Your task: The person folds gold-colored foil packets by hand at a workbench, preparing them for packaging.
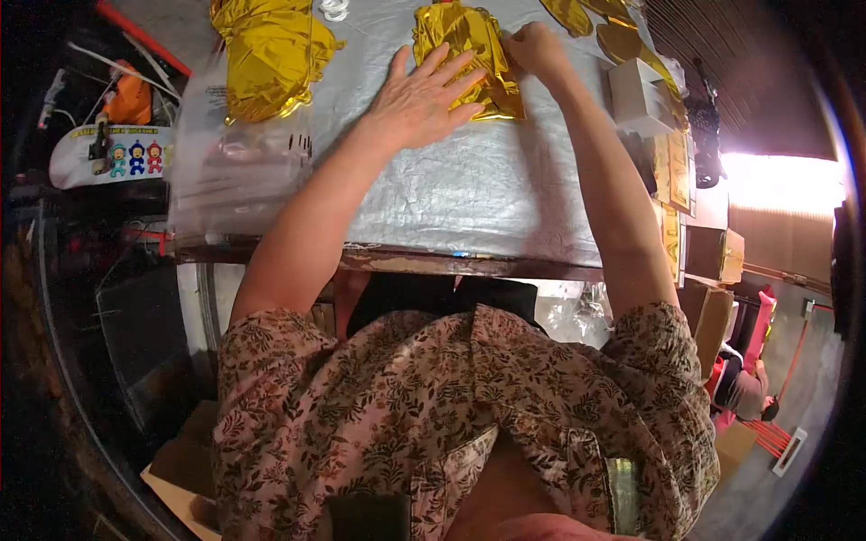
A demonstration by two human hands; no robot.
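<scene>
A piece of crinkled gold foil, perhaps a flat foil balloon, lies on the silver-covered table in front of me. My left hand rests on its left and lower part with the fingers spread flat. At the foil's right edge, my right hand is closed, its fingertips curled under. What it grips, if anything, is hidden. To the left lies a larger heap of gold foil. More shiny gold pieces are at the upper right, beyond my right hand.
A small white box stands at the table's right side, near my forearm. White coiled material is at the far edge. On the left is a white panel with cartoon figures. Cardboard boxes and another person are at right.
</scene>
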